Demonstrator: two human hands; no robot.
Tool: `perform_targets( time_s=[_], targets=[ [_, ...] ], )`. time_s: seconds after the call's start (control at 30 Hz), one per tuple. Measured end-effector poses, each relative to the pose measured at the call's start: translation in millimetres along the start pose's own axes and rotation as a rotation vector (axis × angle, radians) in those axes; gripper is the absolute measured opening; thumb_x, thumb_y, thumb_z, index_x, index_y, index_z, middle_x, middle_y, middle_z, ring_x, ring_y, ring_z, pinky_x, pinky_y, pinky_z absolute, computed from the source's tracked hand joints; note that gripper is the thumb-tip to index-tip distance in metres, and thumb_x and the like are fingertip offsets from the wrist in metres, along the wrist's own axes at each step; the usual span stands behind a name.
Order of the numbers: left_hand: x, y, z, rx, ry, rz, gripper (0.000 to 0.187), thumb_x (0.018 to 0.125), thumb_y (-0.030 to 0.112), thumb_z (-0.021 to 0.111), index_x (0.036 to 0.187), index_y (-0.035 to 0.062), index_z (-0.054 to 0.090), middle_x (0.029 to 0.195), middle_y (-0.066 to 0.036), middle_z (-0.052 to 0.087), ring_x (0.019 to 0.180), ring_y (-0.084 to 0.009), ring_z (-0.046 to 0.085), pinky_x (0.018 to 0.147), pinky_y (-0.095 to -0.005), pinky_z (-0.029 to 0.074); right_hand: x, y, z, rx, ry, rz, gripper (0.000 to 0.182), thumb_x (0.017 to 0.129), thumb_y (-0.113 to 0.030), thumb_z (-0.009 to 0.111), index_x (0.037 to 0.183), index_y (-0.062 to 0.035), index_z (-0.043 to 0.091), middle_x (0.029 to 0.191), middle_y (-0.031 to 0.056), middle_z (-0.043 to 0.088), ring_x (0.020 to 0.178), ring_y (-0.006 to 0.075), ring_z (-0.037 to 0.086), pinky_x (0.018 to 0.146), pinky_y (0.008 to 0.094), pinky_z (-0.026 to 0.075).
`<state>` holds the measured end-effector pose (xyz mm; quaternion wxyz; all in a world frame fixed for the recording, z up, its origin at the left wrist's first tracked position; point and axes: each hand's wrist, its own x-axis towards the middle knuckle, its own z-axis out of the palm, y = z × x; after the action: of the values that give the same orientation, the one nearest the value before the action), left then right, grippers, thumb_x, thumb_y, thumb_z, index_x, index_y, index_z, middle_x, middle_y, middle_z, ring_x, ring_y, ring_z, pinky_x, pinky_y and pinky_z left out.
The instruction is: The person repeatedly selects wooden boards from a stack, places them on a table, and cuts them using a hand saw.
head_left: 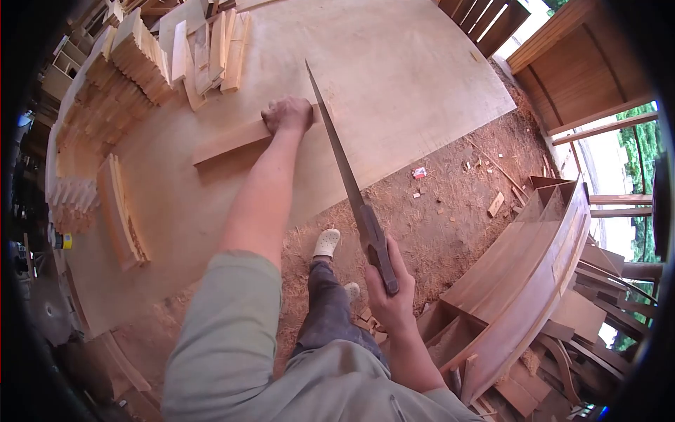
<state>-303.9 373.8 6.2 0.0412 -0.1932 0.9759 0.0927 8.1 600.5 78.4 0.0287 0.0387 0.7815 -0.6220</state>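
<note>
A handsaw (342, 156) points away from me, its long tapering blade slanting up and to the left. My right hand (395, 295) is wrapped round its dark handle. On the large flat wooden sheet (415, 77) lies a short length of light timber (228, 143). My left hand (288, 115) is closed over the far right end of that timber, fingers curled on its edge. In this view the saw blade passes just right of the timber's end, close beside my left hand.
Stacked timber pieces (105, 109) fill the left of the sheet, with loose boards (211, 53) at the back. Two long pieces (121, 211) lie at left. Right of me stands a wooden cabinet frame (503, 274). Offcuts (496, 204) and shavings litter the dirt floor (450, 190).
</note>
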Motion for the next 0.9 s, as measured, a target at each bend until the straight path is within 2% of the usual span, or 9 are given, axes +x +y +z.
perform_targets(
  time_s=[0.1,0.3,0.37,0.5,0.57,0.67,0.77,0.83,0.9],
  targets=[
    [4,-1,10,-0.037,0.042,-0.020,0.043,0.096,0.029,0.039,0.114,0.0052,0.070,0.126,-0.012,0.064,0.121,-0.0280,0.056,0.101,-0.0457,0.040,-30,2,-17,-0.040,-0.006,0.099,0.059,0.091,-0.004,0.065,0.143,0.0072,0.041,0.111,0.0135,0.067,0.093,0.0098,0.063,0.081,0.0239,0.051],
    [-3,1,-3,-0.113,0.014,-0.071,0.042,0.096,0.028,0.040,0.111,0.0052,0.072,0.123,-0.011,0.066,0.120,-0.0282,0.058,0.101,-0.0436,0.043,-72,3,-39,-0.020,-0.010,0.031,0.057,0.089,0.001,0.062,0.142,0.0087,0.041,0.110,0.0118,0.067,0.091,0.0106,0.063,0.081,0.0245,0.051],
    [-11,0,-11,-0.008,0.050,0.055,0.039,0.096,0.023,0.041,0.111,0.0068,0.072,0.119,-0.010,0.069,0.117,-0.0287,0.060,0.100,-0.0425,0.045,-37,-4,-26,-0.039,-0.018,0.033,0.057,0.089,0.000,0.062,0.142,0.0075,0.042,0.109,0.0131,0.068,0.090,0.0111,0.064,0.080,0.0249,0.051],
    [-13,2,-18,0.037,-0.042,0.069,0.038,0.096,0.019,0.041,0.113,0.0084,0.072,0.117,-0.010,0.070,0.116,-0.0289,0.062,0.099,-0.0414,0.046,61,-4,20,-0.063,-0.020,-0.049,0.056,0.090,-0.004,0.063,0.142,0.0028,0.044,0.103,0.0174,0.069,0.088,0.0134,0.066,0.078,0.0264,0.052],
    [-11,0,-14,-0.091,0.056,0.037,0.043,0.091,0.028,0.040,0.107,0.0032,0.073,0.117,-0.018,0.069,0.116,-0.0334,0.062,0.099,-0.0448,0.047,78,-5,26,-0.048,-0.023,-0.070,0.056,0.090,-0.005,0.064,0.142,0.0001,0.046,0.102,0.0192,0.069,0.089,0.0153,0.068,0.079,0.0272,0.052],
    [-16,7,-20,-0.073,0.055,-0.045,0.037,0.095,0.020,0.041,0.111,0.0056,0.072,0.120,-0.013,0.069,0.114,-0.0280,0.063,0.098,-0.0419,0.047,24,4,6,-0.026,0.019,-0.018,0.055,0.089,-0.005,0.064,0.141,0.0015,0.046,0.102,0.0169,0.070,0.090,0.0150,0.069,0.078,0.0272,0.053],
    [-3,1,-1,-0.045,0.060,-0.028,0.039,0.095,0.022,0.041,0.111,0.0046,0.071,0.120,-0.013,0.068,0.112,-0.0293,0.064,0.098,-0.0419,0.047,-50,4,-28,-0.103,-0.017,0.098,0.055,0.089,-0.004,0.064,0.141,0.0027,0.046,0.104,0.0165,0.070,0.091,0.0136,0.069,0.079,0.0269,0.053],
    [-2,0,-2,-0.079,0.076,-0.040,0.040,0.094,0.024,0.041,0.111,0.0049,0.071,0.119,-0.014,0.069,0.113,-0.0297,0.063,0.098,-0.0417,0.047,-62,-6,-32,-0.088,-0.024,0.006,0.055,0.089,-0.003,0.064,0.141,0.0037,0.045,0.107,0.0159,0.070,0.091,0.0127,0.069,0.079,0.0268,0.053],
    [-7,-1,-6,-0.118,0.092,-0.042,0.041,0.093,0.025,0.040,0.111,0.0052,0.072,0.118,-0.014,0.069,0.113,-0.0301,0.063,0.098,-0.0416,0.047,-38,8,-22,-0.063,-0.015,0.015,0.056,0.090,-0.004,0.064,0.142,0.0025,0.045,0.107,0.0168,0.070,0.091,0.0132,0.069,0.078,0.0265,0.053]
  ],
)
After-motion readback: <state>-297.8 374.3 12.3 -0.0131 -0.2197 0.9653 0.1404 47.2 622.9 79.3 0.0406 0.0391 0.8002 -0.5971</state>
